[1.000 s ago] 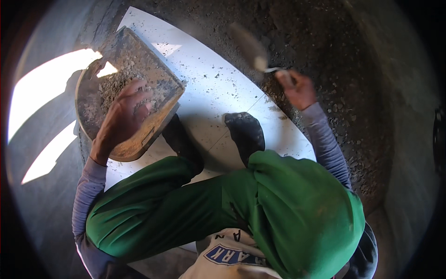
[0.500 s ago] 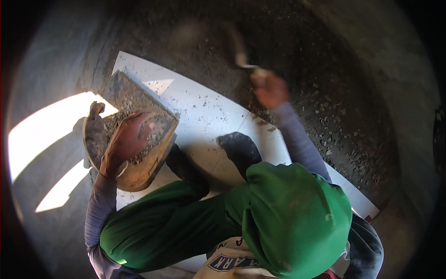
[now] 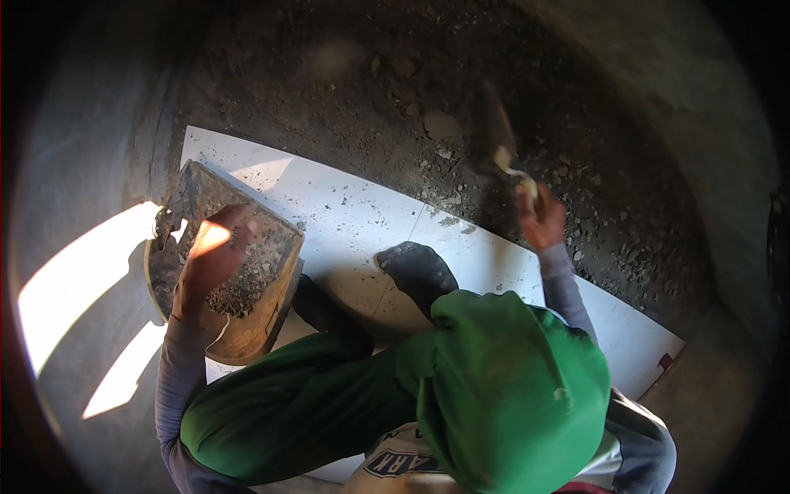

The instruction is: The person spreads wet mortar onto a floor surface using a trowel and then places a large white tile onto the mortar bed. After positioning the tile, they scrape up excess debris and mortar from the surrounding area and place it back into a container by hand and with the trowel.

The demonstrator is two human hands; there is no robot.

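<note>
My left hand is over a worn, rust-stained metal pan at the left, with its fingers apart and curved above a load of grey rubble. Whether the fingertips touch the rubble I cannot make out. At the upper right, my right hand grips a trowel by its pale handle, its blurred blade pointing away from me over dark, debris-strewn ground.
White boards lie under the pan and my dark-covered feet, bordering the broken ground along a slanted edge. My bent legs in green trousers fill the lower middle. A smooth grey surface at the left carries bright sunlight patches.
The view has shifted, so the pan and boards sit lower. My right hand with the trowel swung left, then back right, blade now pointing more straight ahead. My left hand stays over the pan.
</note>
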